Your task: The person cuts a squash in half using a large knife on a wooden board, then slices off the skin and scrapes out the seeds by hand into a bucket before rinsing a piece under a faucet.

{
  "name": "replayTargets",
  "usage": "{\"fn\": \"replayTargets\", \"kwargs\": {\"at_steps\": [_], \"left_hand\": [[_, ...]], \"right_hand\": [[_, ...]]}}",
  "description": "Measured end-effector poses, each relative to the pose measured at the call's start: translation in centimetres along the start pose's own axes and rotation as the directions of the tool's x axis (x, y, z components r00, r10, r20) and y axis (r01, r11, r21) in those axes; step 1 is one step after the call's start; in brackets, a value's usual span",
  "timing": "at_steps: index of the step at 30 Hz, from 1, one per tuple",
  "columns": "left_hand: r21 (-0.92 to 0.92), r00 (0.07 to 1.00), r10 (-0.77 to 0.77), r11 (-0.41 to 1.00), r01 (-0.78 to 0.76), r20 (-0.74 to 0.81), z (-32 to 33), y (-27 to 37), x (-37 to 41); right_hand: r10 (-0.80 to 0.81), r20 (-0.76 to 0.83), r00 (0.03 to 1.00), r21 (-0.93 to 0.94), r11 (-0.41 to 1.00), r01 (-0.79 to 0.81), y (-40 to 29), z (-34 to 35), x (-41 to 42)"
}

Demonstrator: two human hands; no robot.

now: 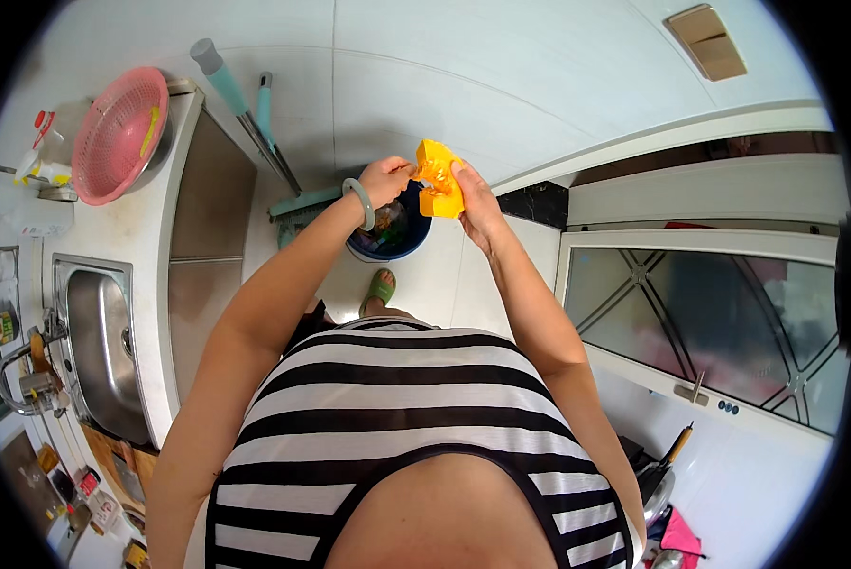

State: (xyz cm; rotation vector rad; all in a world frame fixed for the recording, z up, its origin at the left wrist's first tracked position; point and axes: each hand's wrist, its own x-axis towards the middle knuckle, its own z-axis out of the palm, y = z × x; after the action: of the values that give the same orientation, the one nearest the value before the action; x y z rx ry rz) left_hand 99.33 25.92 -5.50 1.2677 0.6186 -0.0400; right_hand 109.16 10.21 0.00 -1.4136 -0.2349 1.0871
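Note:
My right hand (476, 195) grips a bright yellow, flat-sided piece of peeled pumpkin (454, 190) by its right side. Its hollow, facing left, shows wet, stringy orange pulp (434, 174). The bent fingers of my left hand (385, 182) are pinched together at the hollow's edge, on the pulp; exactly what lies between the fingertips is hidden. A pale bangle (358, 203) circles my left wrist. Both hands are above a dark blue waste bin (397, 252), partly covered by my left hand and the pumpkin. Mixed scraps and plastic (388, 226) show inside it.
Left of the bin, a broom (304, 203) and another teal-handled tool (265, 107) lean by the wall. A counter (151, 235) carries a pink colander (116, 142) and a steel sink (105, 341). A glass-panelled door (681, 306) stands right. A green slipper (379, 288) is below the bin.

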Motion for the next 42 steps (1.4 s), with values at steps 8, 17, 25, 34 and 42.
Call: {"fn": "replayTargets", "kwargs": {"at_steps": [8,17,25,34,42], "left_hand": [[-0.245,0.992,-0.014,0.969,0.044,0.124,-0.1,-2.7,2.2],[-0.070,0.988,-0.059,0.995,0.069,0.143,0.3,2.3,0.6],[0.558,0.959,0.230,0.823,-0.103,-0.163,2.1,-1.2,4.3],[0.639,0.972,0.234,0.746,-0.188,0.012,0.6,-6.3,6.9],[-0.118,0.972,-0.114,0.983,0.140,0.204,0.7,0.0,3.7]], "right_hand": [[-0.145,-0.010,0.989,-0.186,0.973,0.141,0.7,-1.5,2.6],[-0.243,0.076,0.967,-0.364,0.896,0.253,0.4,-0.5,3.1],[-0.243,0.036,0.969,-0.387,0.891,0.238,0.5,-1.0,4.8],[-0.050,0.039,0.998,-0.231,0.971,0.058,-0.1,-2.4,6.2],[-0.093,0.112,0.989,-0.360,0.924,0.128,1.0,-2.7,6.4]]}}
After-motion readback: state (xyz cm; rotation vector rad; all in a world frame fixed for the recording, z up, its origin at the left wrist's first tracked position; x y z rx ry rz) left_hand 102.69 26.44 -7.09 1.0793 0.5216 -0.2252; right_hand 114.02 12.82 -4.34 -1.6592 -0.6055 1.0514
